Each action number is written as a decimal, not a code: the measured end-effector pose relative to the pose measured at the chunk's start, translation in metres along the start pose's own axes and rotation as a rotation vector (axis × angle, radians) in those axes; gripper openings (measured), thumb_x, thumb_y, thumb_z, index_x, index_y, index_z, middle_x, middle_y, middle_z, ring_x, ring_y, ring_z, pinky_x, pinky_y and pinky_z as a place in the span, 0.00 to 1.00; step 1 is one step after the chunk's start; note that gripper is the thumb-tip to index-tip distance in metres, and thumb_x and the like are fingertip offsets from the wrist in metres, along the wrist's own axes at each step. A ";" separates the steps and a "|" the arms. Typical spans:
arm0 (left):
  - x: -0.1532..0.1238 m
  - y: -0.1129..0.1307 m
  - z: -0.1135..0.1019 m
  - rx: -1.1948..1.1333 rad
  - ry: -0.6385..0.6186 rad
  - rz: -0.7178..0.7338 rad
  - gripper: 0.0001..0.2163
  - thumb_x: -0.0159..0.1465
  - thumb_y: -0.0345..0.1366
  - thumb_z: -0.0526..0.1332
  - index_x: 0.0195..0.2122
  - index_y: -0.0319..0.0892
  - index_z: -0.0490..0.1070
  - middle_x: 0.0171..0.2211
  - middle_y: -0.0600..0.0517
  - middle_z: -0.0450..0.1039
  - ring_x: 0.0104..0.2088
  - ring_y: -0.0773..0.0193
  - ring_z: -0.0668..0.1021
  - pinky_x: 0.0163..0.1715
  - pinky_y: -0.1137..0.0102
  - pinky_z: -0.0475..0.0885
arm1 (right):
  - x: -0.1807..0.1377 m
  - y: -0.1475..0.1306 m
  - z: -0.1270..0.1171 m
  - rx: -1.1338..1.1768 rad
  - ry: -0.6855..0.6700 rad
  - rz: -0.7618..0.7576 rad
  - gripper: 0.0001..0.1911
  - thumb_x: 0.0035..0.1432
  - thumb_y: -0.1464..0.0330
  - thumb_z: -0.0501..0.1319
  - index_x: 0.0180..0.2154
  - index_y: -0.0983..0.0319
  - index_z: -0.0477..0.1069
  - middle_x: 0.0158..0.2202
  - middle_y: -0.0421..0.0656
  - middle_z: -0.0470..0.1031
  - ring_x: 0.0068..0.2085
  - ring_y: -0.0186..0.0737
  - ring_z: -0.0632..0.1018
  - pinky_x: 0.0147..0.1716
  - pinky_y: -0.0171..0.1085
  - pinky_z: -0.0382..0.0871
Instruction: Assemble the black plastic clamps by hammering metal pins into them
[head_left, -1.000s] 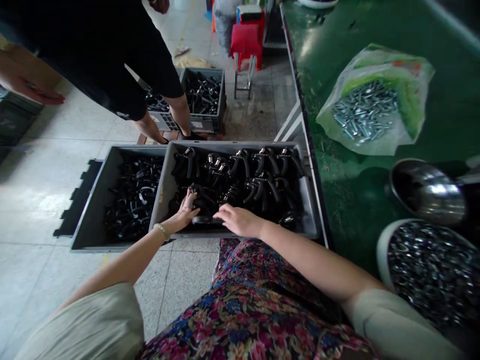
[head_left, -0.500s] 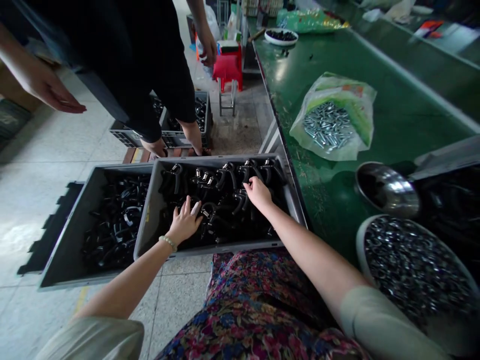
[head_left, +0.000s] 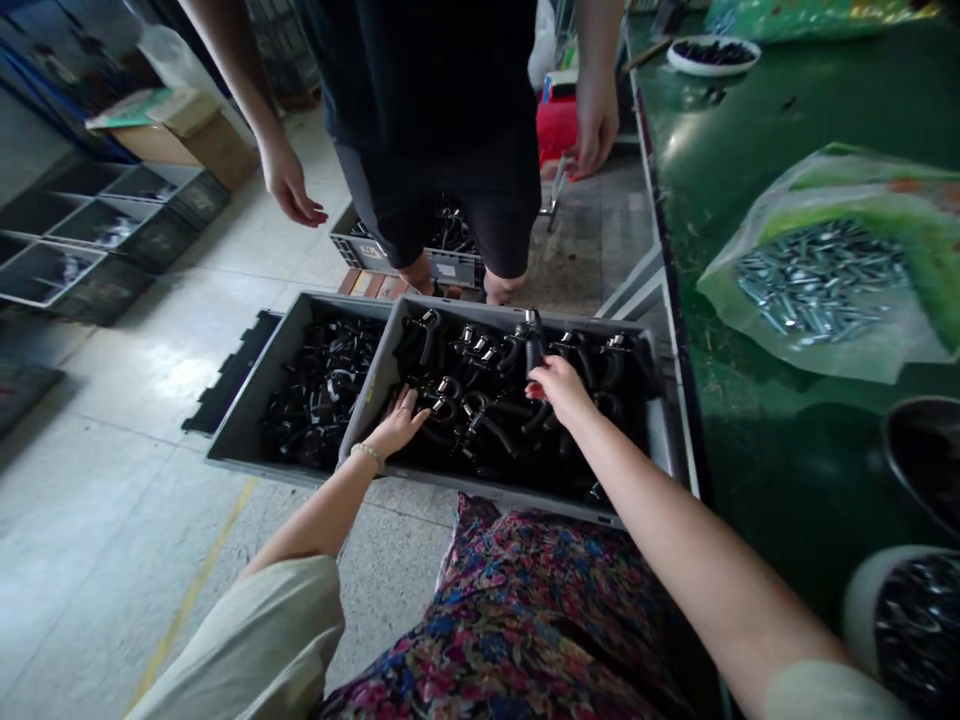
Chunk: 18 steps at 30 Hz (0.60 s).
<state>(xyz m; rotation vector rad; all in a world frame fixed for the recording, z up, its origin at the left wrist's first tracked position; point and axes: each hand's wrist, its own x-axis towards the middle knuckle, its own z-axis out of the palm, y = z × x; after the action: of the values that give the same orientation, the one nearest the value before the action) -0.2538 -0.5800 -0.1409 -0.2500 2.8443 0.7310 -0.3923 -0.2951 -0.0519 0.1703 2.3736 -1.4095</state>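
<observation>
My right hand (head_left: 561, 388) is closed around the lower end of a black curved part with a silver metal tip (head_left: 533, 335). That part stands upright above the other parts in a grey bin (head_left: 366, 402). My left hand (head_left: 397, 424), fingers stretched out, rests on or just above the parts at the bin's left side; exact contact is unclear. Black curved pieces with silver ends (head_left: 487, 415) lie jumbled through the bin in front of me.
Left of it stands a second grey bin (head_left: 244, 435) of black parts. A co-worker (head_left: 442, 110) faces me behind the bins. On the right, a green table (head_left: 720, 400) carries a bag of bolts (head_left: 821, 280) and a white dish (head_left: 712, 68).
My right hand has raised a black curved part from the pile. My left hand has shifted toward the bin's left wall. The view has turned left, and the co-worker has straightened up and faces me.
</observation>
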 end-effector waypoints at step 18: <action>0.052 0.033 -0.013 0.232 0.015 0.066 0.35 0.64 0.53 0.53 0.67 0.39 0.49 0.69 0.32 0.39 0.64 0.34 0.59 0.56 0.40 0.59 | -0.030 0.036 -0.045 -0.477 0.340 -0.115 0.13 0.66 0.68 0.50 0.45 0.64 0.72 0.48 0.51 0.74 0.46 0.42 0.77 0.45 0.38 0.68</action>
<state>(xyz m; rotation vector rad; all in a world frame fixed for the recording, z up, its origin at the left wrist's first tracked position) -0.3126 -0.5639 -0.1267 -0.1280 2.9290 0.4063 -0.3652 -0.2356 -0.0509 0.1554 2.9667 -0.8701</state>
